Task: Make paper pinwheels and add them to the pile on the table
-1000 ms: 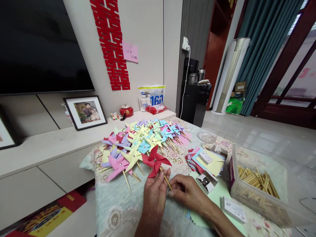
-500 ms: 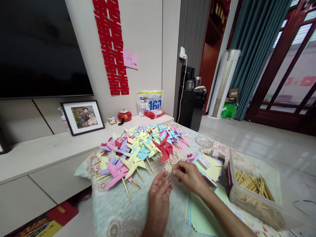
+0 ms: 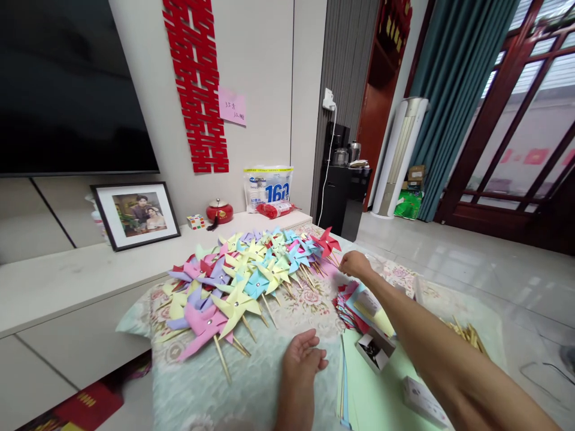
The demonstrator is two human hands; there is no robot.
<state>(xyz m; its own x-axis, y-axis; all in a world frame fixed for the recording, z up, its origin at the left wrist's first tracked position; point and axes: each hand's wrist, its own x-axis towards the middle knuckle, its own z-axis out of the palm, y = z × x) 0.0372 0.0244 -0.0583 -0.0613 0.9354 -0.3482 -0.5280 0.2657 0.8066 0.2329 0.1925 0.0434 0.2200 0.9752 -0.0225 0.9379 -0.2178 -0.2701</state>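
My right hand [image 3: 354, 264] reaches far out over the table, fingers pinched on the stick of a red paper pinwheel [image 3: 327, 241]. That pinwheel lies at the far right end of a big heap of coloured pinwheels [image 3: 238, 281] in pink, yellow, blue and purple. Near the table's front, my left hand [image 3: 304, 358] rests on the floral cloth with its fingers loosely curled and nothing in them.
A stack of coloured paper squares [image 3: 357, 302] lies under my right forearm, with a small open box of pins [image 3: 374, 347] and green sheets [image 3: 381, 395] beside it. A clear tub of wooden sticks [image 3: 467, 338] stands at the right. A low cabinet with a framed photo [image 3: 135, 214] runs behind.
My right hand carried the red pinwheel away from my left hand and out to the far right of the heap. My left hand let go of it and dropped to the cloth.
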